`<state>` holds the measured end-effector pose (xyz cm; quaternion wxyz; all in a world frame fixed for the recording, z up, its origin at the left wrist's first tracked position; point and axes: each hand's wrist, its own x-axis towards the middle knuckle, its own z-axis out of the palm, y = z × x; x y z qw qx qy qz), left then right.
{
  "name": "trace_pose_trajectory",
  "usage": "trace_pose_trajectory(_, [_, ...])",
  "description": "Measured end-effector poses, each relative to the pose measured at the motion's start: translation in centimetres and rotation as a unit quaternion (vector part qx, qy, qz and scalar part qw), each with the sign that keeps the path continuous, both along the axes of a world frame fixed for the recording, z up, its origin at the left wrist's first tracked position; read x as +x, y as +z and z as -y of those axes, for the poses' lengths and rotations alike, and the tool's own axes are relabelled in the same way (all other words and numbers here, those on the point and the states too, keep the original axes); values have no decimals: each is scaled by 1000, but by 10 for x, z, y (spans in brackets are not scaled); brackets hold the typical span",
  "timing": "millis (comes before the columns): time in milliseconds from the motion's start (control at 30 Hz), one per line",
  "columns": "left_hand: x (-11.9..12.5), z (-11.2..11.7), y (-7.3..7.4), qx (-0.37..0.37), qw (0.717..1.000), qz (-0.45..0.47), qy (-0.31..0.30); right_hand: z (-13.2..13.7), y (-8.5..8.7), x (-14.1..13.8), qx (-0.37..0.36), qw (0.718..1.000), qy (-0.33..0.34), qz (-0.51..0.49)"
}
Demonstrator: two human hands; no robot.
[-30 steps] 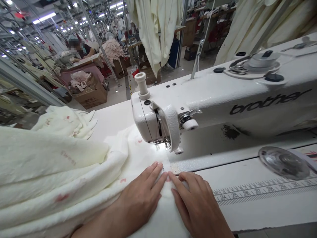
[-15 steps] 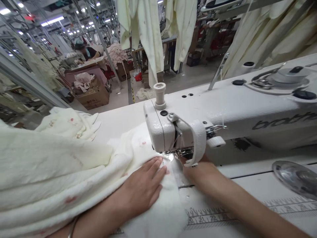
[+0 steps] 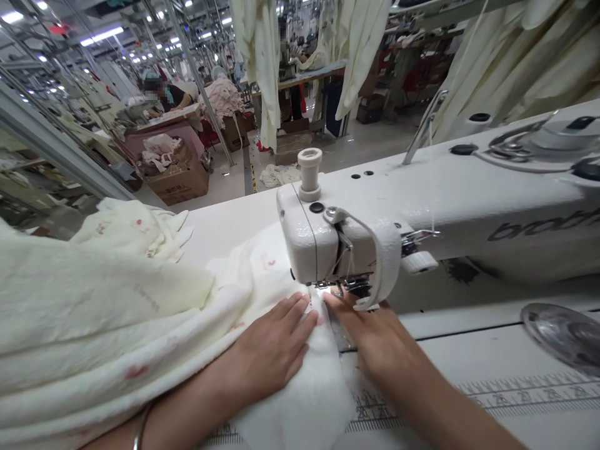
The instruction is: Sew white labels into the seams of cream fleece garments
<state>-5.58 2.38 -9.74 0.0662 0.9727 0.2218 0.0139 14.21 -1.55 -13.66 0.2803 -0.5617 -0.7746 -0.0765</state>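
A white sewing machine (image 3: 422, 200) stands on the white table, its lit needle area (image 3: 340, 289) just ahead of my fingers. Cream fabric with small red prints (image 3: 140, 325) lies bunched to the left and runs under the presser foot. My left hand (image 3: 269, 350) rests flat on the fabric, fingers together and pointing at the needle. My right hand (image 3: 375, 337) lies palm down on the fabric edge right of the seam, its fingertips close under the machine head and partly hidden by it.
A printed ruler strip (image 3: 515, 394) runs along the table's front right. A metal disc (image 3: 562, 334) sits at the far right. More cream fabric (image 3: 135, 228) is heaped at the back left. Behind are hanging garments (image 3: 267, 56), a cardboard box (image 3: 180, 181) and a seated person (image 3: 162, 97).
Both hands slid forward toward the needle with the fabric. My right hand went under the machine head, then drew back slightly. The view shifted so the machine sits further right.
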Motion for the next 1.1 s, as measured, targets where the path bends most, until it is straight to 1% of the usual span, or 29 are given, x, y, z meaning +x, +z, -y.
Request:
trace_pose_trajectory(67, [0, 0, 0, 2, 1000, 5, 0, 17, -4, -12, 30, 999, -7, 11])
trace_pose_trajectory(133, [0, 0, 0, 4, 1000, 7, -1, 24, -7, -21, 45, 998, -22, 28])
trace_pose_trajectory(300, [-1, 0, -1, 20, 1000, -2, -2, 20, -10, -24, 32, 998, -26, 47])
trace_pose_trajectory(467, [-3, -1, -3, 44, 999, -3, -3, 23, -13, -23, 41, 999, -16, 32])
trace_pose_trajectory(633, [-5, -3, -5, 42, 999, 1, 14, 22, -16, -23, 17, 999, -18, 35])
trace_pose_trajectory(833, [-5, -5, -7, 31, 999, 9, 25, 17, -14, -24, 17, 999, -25, 26])
trace_pose_trajectory(1000, [-6, -7, -9, 23, 999, 29, 12, 19, -17, -24, 8, 999, -26, 35])
trace_pose_trajectory(1100, [-5, -8, -7, 20, 1000, 22, 9, 21, -20, -23, -5, 999, -27, 19])
